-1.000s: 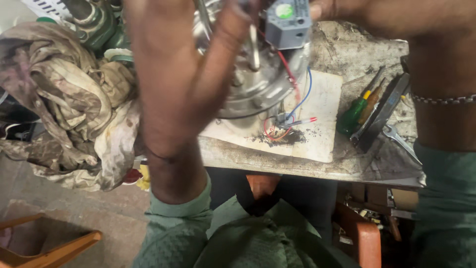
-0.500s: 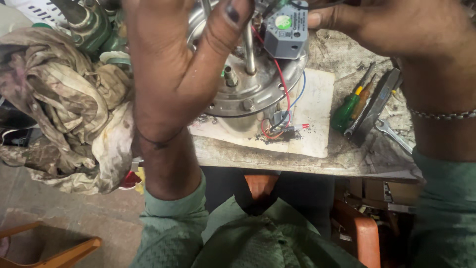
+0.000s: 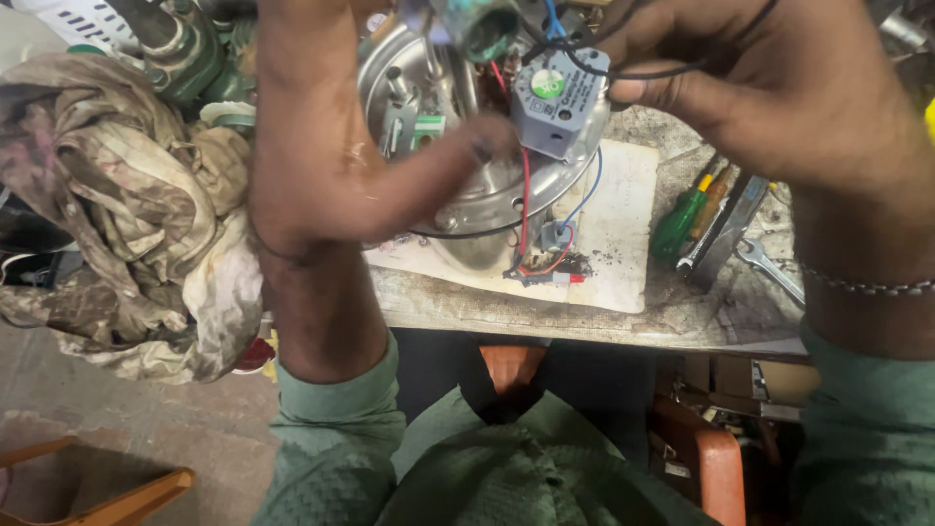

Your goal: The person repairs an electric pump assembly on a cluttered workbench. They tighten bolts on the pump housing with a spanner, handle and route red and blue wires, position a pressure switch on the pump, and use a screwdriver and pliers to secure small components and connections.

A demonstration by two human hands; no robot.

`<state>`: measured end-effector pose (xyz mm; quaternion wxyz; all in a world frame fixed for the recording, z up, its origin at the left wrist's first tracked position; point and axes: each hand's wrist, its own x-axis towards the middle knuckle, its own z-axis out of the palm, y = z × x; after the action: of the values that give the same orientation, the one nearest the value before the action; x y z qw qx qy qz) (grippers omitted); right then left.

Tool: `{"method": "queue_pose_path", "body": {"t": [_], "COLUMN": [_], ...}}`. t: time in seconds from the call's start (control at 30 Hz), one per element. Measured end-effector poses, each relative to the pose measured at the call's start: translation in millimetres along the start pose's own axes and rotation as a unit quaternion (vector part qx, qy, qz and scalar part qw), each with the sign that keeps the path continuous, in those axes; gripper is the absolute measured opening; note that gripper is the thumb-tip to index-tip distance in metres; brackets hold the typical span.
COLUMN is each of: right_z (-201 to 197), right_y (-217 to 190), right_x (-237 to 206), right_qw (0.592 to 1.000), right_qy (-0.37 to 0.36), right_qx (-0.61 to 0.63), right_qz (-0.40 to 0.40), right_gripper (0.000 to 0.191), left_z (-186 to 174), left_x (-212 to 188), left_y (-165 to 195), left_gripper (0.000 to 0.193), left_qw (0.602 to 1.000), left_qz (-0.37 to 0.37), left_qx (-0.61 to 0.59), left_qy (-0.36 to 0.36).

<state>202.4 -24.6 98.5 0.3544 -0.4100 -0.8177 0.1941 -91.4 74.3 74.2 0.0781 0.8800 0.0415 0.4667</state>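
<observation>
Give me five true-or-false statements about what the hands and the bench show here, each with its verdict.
1. The right hand pinches a small grey boxy part. True.
2. The grey boxy part lies flat on the bench. False: it is held up above the round metal housing.
3. A green-handled screwdriver lies to the right of the white sheet. True.
4. The left hand grips the screwdriver. False: it is at the metal housing, a finger stretched across it.
5. A pile of crumpled stained cloth lies beside the left hand. True.

Your bench [image 3: 682, 317] front edge lies bare; rag heap [image 3: 117, 214] blocks left, screwdrivers [image 3: 687, 219] and spanner [image 3: 769, 268] crowd right, wires [image 3: 545, 258] tangle centre.
</observation>
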Motion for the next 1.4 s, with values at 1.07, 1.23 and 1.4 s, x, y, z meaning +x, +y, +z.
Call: {"method": "queue_pose_path", "body": {"t": [1.07,1.23,1.4], "right_z": [3,3,-5], "right_y": [-2,-7,-5], "right_x": [-19,-24,-50], "right_qw": [0.949,0.950,0.937], "right_qy": [0.058,0.050,0.060], "right_qx": [-0.289,-0.290,-0.337], "right_qz": [-0.116,-0.108,-0.068], "right_gripper": [0.027,0.032,0.032], "left_z": [19,18,18], "left_x": [-2,-6,-12], "left_y": [45,32,32], "left_gripper": [0.087,0.086,0.089], "left_qw": [0.991,0.991,0.992], "left_qz": [-0.086,-0.055,-0.079], "left_qx": [0.103,0.118,0.095], "left_qy": [-0.017,-0.013,-0.008]}}
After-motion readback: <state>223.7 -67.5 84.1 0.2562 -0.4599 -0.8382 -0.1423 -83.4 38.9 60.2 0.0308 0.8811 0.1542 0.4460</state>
